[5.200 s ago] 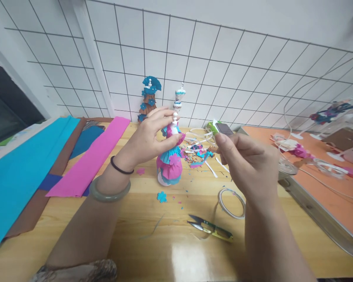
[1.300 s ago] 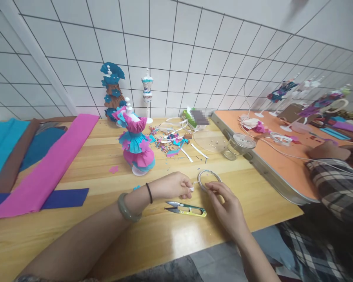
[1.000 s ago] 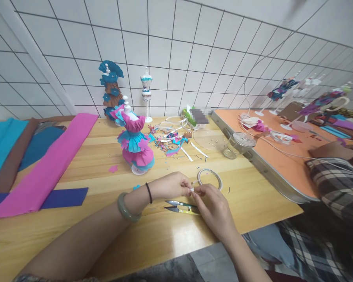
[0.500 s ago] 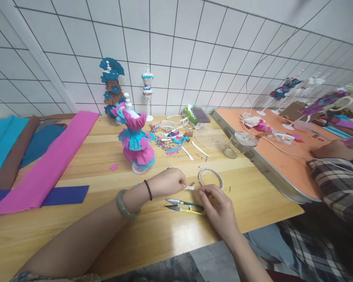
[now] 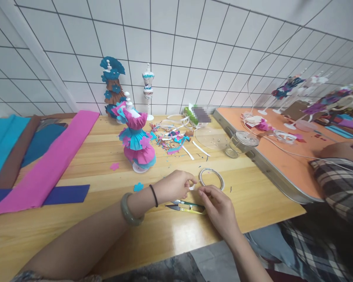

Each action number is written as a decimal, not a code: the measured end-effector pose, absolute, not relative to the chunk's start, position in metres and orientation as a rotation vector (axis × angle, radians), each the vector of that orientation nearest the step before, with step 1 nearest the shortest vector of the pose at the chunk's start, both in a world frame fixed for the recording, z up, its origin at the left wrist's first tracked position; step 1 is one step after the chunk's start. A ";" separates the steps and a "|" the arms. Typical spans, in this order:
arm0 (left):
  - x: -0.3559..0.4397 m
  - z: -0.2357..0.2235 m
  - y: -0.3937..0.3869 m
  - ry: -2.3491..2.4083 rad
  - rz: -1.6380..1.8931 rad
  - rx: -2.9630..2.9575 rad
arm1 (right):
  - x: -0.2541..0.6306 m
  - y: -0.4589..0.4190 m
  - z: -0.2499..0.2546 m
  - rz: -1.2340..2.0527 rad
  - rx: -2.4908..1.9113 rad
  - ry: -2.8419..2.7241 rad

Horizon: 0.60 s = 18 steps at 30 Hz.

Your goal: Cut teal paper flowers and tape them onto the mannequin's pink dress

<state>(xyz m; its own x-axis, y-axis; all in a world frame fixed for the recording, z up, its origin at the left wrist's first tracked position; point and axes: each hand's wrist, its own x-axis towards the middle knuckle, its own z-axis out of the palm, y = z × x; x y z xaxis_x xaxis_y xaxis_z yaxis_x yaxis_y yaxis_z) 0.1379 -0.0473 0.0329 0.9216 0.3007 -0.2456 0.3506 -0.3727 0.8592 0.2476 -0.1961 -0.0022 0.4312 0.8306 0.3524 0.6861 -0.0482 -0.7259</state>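
A short piece of white double-sided tape [image 5: 191, 188] is between my two hands above the table. My left hand [image 5: 178, 185] is curled with thumb and forefinger at the tape's left end. My right hand [image 5: 219, 204] pinches at its right end, the tips partly hiding it. Just behind lies the tape roll [image 5: 200, 180], a thin ring. Thread snips [image 5: 184, 208] lie under my hands, their handle end partly covered by my right hand. A blue paper flower [image 5: 138, 187] rests beside my left wrist. Beyond it stands a small dress form [image 5: 137, 137] in pink and blue crepe paper.
Two more dress forms, one in brown and teal [image 5: 113, 92] and one white [image 5: 148, 88], stand by the wall. Paper scraps [image 5: 173, 141] and a glass jar [image 5: 243, 141] lie behind. Crepe paper sheets [image 5: 59, 149] cover the left. A co-worker's plaid sleeve [image 5: 331, 172] is right.
Earlier my left hand was at the pink and blue dress form. Both hands have since come down beside the tape roll. In the last half second my left fingers have moved toward my right ones.
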 end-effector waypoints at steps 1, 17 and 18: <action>0.138 0.033 -0.046 0.471 -0.076 1.984 | 0.249 -0.196 -0.003 0.211 -1.786 -1.297; 0.138 0.029 -0.038 0.321 -0.233 1.918 | 0.256 -0.198 -0.009 -0.104 -1.881 -1.537; 0.138 0.029 -0.037 0.320 -0.237 1.899 | 0.256 -0.198 -0.009 -0.123 -1.900 -1.522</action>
<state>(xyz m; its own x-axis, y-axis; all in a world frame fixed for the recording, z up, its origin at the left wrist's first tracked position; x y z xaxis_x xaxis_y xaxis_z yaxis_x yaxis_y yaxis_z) 0.1380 -0.0372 0.0287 0.9427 0.1052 -0.3166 0.3335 -0.3239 0.8853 0.2562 -0.1983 -0.0089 0.3088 0.8250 0.4734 0.8903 -0.0756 -0.4491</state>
